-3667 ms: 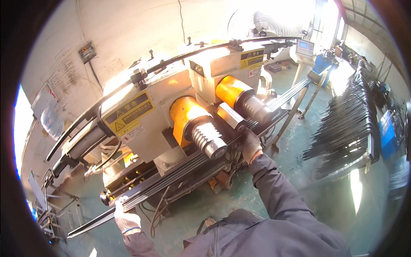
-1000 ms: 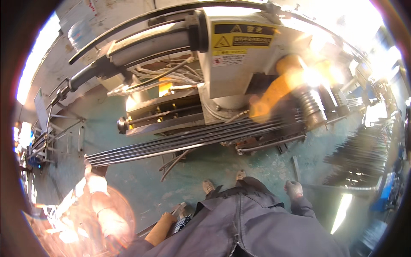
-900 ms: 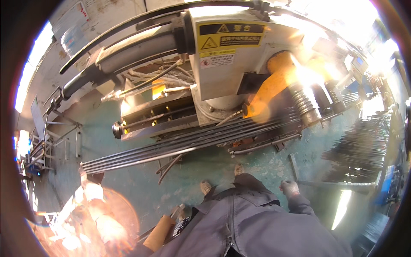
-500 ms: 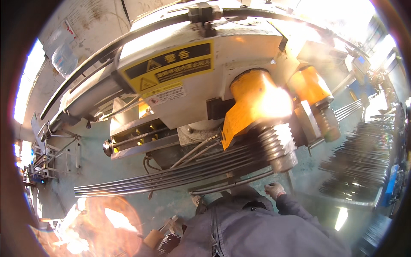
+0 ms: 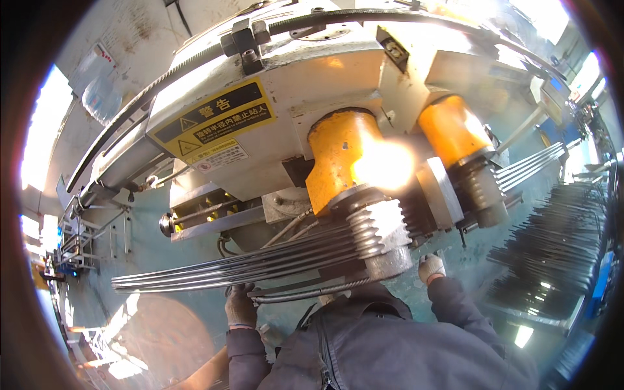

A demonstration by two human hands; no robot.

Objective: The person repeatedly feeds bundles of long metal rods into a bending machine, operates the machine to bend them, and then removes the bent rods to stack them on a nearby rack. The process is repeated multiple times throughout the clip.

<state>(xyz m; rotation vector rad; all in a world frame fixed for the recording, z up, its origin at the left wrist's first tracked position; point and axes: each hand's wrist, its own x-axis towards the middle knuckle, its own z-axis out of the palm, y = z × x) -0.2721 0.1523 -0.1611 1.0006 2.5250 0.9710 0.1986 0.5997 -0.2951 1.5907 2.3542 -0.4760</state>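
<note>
Several long thin metal rods [image 5: 195,270] run side by side across the front of a pale machine [image 5: 286,123]. At their lower edge, left of centre, is my left hand [image 5: 241,309] in a light glove, its fingers curled up against the lowest rod. Part of those fingers is hidden by the rods. A ribbed flexible hose [image 5: 312,290] starts just right of that hand. My right hand [image 5: 431,268], also gloved, is curled closed below the machine, apart from the rods, with nothing visible in it. Above it stand two orange cylinders [image 5: 341,149] [image 5: 455,130] with ribbed metal ends.
A large bundle of dark rods [image 5: 552,253] lies on a rack at the right. A yellow and black warning label [image 5: 214,120] marks the machine's front. Metal frames [image 5: 84,240] stand on the green floor at the left. A large clear bottle [image 5: 101,101] is at the far left.
My left hand has come up to the lower edge of the rods. My right hand has risen nearer the machine. The view has shifted, so the machine's front appears further left.
</note>
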